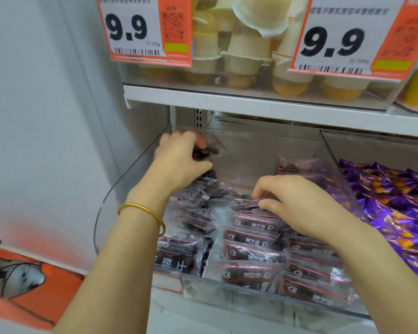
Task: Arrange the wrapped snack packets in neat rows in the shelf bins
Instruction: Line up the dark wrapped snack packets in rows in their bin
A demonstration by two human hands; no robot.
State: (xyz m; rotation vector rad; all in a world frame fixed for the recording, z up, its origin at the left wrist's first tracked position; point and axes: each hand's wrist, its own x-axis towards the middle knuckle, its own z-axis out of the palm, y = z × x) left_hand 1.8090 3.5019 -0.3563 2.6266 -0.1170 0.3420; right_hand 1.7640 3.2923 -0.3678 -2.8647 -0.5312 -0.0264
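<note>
The left hand [179, 162] is lifted toward the back-left corner of the clear plastic shelf bin [130, 172]. Its fingers [176, 138] are curled round a small clear-wrapped dark snack packet [203, 153], which it holds above the heap, probably so the packet can be turned the right way before it joins a row. Just below that hand lies a loose jumble of packets [198, 210], tilted and overlapping, some with the printed back upward; this looks like the stock not yet sorted.

The right hand [297, 206] reaches over the neat rows of pink-striped packets [251, 239], which lean on one another like shingles from the bin's front wall backward, logos facing out. Its fingers [268, 188] are bent down and narrow, and with the thumb they seem to pinch the top edge of the rearmost packet [251, 209]. This likely steadies the row so it does not slump while the next piece comes in. A few more packets stand at the back right [297, 165].

The front half reads as done; the left side and the rear remain. The slippery wrappers may slide once released. The neighbouring bin holds purple foil candies [396, 208].
</note>
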